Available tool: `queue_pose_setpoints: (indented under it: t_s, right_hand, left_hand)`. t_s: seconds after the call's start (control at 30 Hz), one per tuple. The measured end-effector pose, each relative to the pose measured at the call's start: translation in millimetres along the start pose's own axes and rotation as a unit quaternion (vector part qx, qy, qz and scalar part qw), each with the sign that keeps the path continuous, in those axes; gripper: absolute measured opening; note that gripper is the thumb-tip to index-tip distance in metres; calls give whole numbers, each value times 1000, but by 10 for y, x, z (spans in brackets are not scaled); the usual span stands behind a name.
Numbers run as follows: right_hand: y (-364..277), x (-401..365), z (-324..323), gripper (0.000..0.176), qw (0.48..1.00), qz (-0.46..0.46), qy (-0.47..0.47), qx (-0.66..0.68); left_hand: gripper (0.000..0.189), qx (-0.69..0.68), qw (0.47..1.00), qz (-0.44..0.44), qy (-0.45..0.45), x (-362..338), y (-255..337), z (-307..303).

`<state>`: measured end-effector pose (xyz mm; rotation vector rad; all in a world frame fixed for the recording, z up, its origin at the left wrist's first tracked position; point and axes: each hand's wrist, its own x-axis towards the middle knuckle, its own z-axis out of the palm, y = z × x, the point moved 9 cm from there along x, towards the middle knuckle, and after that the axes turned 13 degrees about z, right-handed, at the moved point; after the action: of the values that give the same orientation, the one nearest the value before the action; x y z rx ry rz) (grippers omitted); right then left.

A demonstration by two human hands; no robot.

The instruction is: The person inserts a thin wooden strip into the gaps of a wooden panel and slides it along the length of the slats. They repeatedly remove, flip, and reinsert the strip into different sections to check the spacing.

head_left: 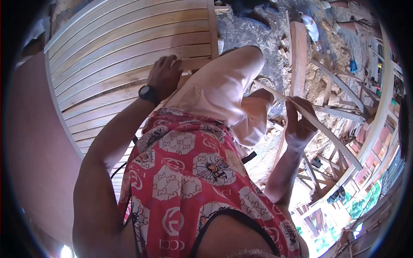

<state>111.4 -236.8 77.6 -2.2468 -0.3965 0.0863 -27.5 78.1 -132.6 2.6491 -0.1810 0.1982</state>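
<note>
My left hand [165, 77], with a dark watch [147, 93] at its wrist, rests on a panel of pale wooden slats [129, 51], its fingers laid over the slats beside my thigh. Out on the other side, my right hand [300, 122] is closed around a long thin wooden strip [333, 136]. The strip slants from near my knee down to the right, held clear of the slatted panel. A gap shows between two of the slats near my left wrist.
A smooth brown board [38, 142] stands along the left side. Beyond my knees, an upright plank [297, 56] and crossed timber pieces [344, 88] stand over ground strewn with sawdust [333, 56]. A long curved-looking beam [378, 133] runs down the right.
</note>
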Motion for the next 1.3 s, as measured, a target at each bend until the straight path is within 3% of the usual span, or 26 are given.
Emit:
queue_pose_setpoints:
  t_s: [0.13, 0.2, 0.23, 0.3, 0.33, 0.4, 0.43, 0.5, 0.53, 0.63, 0.7, 0.8, 0.9, 0.93, 1.0, 1.07, 1.1, 1.13, 1.2, 1.23, 1.27, 1.3]
  right_hand:
    - [68, -194, -59, 14, 1000, -13, 18, -2]
    - [116, -251, -77, 13, 999, 17, 27, -6]
    - [141, -266, -80, 13, 1000, 22, 22, -2]
    - [133, -273, -92, 13, 1000, 15, 20, -8]
    - [129, -269, -88, 14, 1000, 10, 16, -15]
    - [164, -249, -83, 13, 1000, -1, 12, -15]
    - [180, -226, -76, 13, 1000, 0, 7, -9]
    - [178, -143, -50, 13, 1000, 4, -9, -15]
    - [233, -83, -38, 13, 1000, 10, -12, -9]
    - [442, 96, -16, 11, 1000, 4, -20, 6]
    - [621, 269, 23, 12, 999, 1, -25, 33]
    - [801, 562, 80, 14, 997, -5, -35, 76]
    - [907, 800, 9, 13, 998, -51, -41, 20]
    - [992, 899, -87, 14, 993, 6, -51, 106]
    - [1059, 989, -314, 13, 995, 27, -46, 80]
    - [1214, 998, -503, 14, 994, 53, -53, 81]
    - [1268, 984, -570, 13, 995, 33, -55, 82]
    - [1282, 978, -599, 13, 995, 10, -57, 85]
    - [1350, 906, -561, 10, 995, 28, -69, 71]
    - [1469, 836, -475, 10, 990, 60, -89, 86]
    - [1594, 764, -383, 10, 985, 88, -104, 101]
    - [1757, 641, -280, 13, 981, 127, -101, 107]
  left_hand:
    - [34, 24, 1000, 11, -8, -122, 31, 16]
    - [29, 19, 994, -66, -91, -153, -132, 135]
    - [29, 22, 994, -67, -90, -94, -143, 116]
    - [38, -37, 953, -246, -174, -127, -469, 257]
    - [38, -34, 952, -249, -174, -103, -576, 309]
    - [53, 77, 953, -93, -277, -4, -620, 566]
    - [53, 79, 952, -95, -282, 66, -646, 544]
    - [65, -25, 911, -268, -313, 24, -825, 518]
    - [65, -21, 908, -272, -319, -5, -844, 543]
    - [67, -46, 893, -364, -260, -77, -947, 454]
    - [60, -216, 810, -462, -290, -146, -873, 555]
    - [55, -259, 778, -514, -250, -328, -982, 599]
    - [51, -215, 779, -531, -254, -298, -904, 469]
    - [51, -211, 777, -532, -262, -321, -904, 470]
    - [51, -253, 813, -478, -218, -325, -977, 550]
    - [46, -346, 735, -544, -210, -416, -976, 660]
    - [32, -359, 711, -578, -178, -433, -905, 614]
    - [32, -360, 708, -582, -174, -575, -1044, 699]
    - [21, -542, 637, -525, -158, -889, -1253, 1079]
    - [24, -435, 706, -503, -244, -699, -1118, 940]
    - [24, -433, 713, -498, -235, -715, -1127, 949]
    - [23, -291, 842, -347, -293, -530, -1142, 861]
